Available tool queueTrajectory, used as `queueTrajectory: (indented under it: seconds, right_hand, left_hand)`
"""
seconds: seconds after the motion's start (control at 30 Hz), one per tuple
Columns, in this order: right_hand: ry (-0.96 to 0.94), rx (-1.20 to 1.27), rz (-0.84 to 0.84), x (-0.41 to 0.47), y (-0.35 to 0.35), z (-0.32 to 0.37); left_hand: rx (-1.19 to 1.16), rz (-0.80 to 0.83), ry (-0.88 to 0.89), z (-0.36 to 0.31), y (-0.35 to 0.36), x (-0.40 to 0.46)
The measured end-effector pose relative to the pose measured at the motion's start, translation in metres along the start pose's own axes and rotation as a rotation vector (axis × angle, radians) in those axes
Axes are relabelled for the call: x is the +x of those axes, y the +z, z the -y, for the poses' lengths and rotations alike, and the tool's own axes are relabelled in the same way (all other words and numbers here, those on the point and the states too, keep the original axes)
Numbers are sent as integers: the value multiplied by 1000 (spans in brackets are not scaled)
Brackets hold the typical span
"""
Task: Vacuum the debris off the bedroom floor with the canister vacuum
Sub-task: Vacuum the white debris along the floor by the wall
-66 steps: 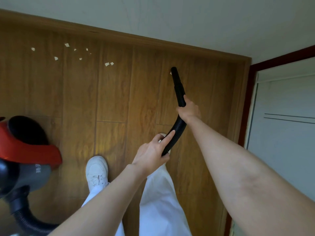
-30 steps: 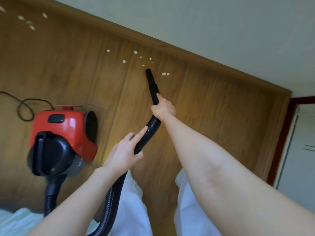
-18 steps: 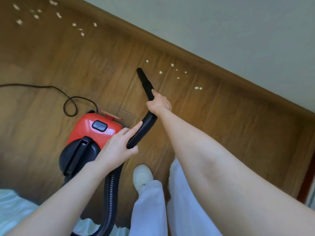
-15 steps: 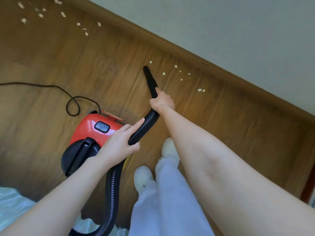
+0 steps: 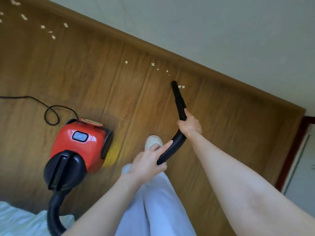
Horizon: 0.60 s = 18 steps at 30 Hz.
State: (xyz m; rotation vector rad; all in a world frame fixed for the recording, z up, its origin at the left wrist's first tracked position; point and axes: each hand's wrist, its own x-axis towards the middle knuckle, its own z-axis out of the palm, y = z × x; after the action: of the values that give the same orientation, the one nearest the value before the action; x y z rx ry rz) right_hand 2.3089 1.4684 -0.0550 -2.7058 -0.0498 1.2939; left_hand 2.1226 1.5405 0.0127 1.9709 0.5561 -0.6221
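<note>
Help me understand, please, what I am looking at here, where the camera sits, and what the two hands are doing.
The camera is worn on a person's head and looks down, so you see their own arms, trousers and a white shoe. The right hand grips the black nozzle of a vacuum; the left hand holds the ribbed hose behind it. The red canister vacuum sits on the wooden floor, its cord trailing away. Small pale scraps lie beside the nozzle tip, with more scraps along the skirting and further off.

Glossy red plastic vacuum (image 5: 80, 142), ribbed black hose (image 5: 172, 148), wood-grain floor (image 5: 85, 74)
</note>
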Motion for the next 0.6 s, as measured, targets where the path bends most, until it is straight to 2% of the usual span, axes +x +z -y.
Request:
queueTrajectory:
  seconds: [0.13, 0.27, 0.6]
  right_hand:
    - [115, 64, -13, 6, -14, -34]
    - [151, 81, -35, 13, -22, -47]
    - [181, 147, -14, -6, -4, -30]
  left_hand:
    - [64, 79, 27, -21, 8, 15]
    - [140, 115, 47, -30, 9, 30]
    - [230, 100, 77, -13, -16, 18]
